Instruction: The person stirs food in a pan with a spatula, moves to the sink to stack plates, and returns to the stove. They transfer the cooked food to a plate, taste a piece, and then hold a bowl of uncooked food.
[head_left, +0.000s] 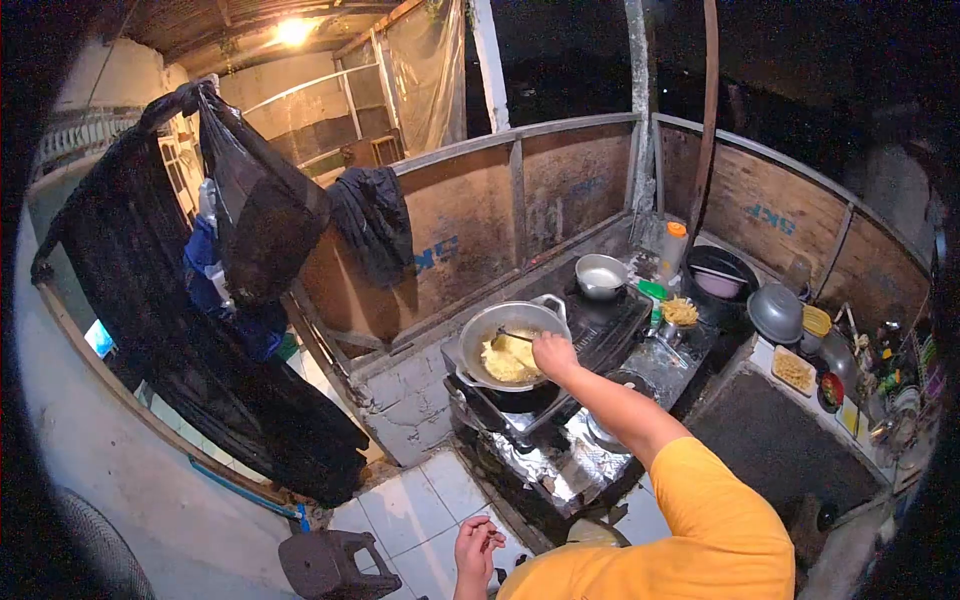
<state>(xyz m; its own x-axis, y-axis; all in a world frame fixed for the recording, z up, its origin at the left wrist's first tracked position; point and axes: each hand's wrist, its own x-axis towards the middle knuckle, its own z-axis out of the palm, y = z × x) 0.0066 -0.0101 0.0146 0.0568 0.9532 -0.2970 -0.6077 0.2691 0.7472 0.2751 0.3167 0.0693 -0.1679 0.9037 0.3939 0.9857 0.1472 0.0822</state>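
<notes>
The right hand (553, 355) is closed around the handle end of the ladle (518, 338), its fingers wrapped over it; how the thumb sits cannot be told from this angle. It hovers over the rim of the pan (468, 345) at about three o'clock, knuckles up, and the ladle runs from it toward ten o'clock, its head over the pale yellow food (508, 362) inside. The right arm (625, 408) comes in from between four and five o'clock, slanting down into a yellow sleeve (710, 490). The left hand (478, 550) is well apart from the pan, at about half past six from it, low over the tiled floor (420, 505). Its fingers are bent loosely inward; whether the tips meet or enclose anything cannot be told. The pan sits on the stove (600, 335), one loop handle at one o'clock and another at eight. From the pan, a pot (600, 280) stands at two o'clock, on the stove's far part. Farther out, between two and three o'clock, are yellow strips (680, 312), near a green lid (652, 290). At three o'clock, a tray (793, 372) of pale pieces rests on the surface (765, 355), just beside a grey basin (776, 312).
</notes>
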